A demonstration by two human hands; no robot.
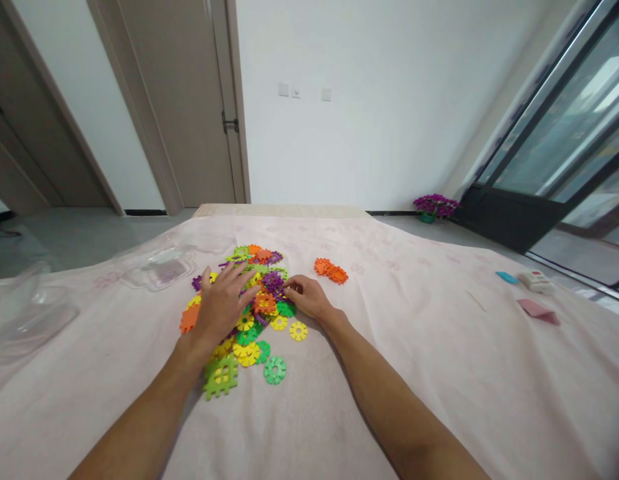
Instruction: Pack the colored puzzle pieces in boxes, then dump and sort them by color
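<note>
While the heap of yellow, green, orange and purple interlocking plastic pieces (264,305) lay on the pale pink floral cloth (414,387), the left hand (223,298) rested across its left side, palm down, fingers loosely spread; any grip there was hidden. The right hand (308,298) had its fingers curled nearly together at a spiky purple plastic piece (273,283), though whether they pinched it could not be told. A light pinch by one rim, the left hand steadying the heap, seemed the tidiest handling. Far right, a small white box (536,282) bore a red mark, too small to read.
</note>
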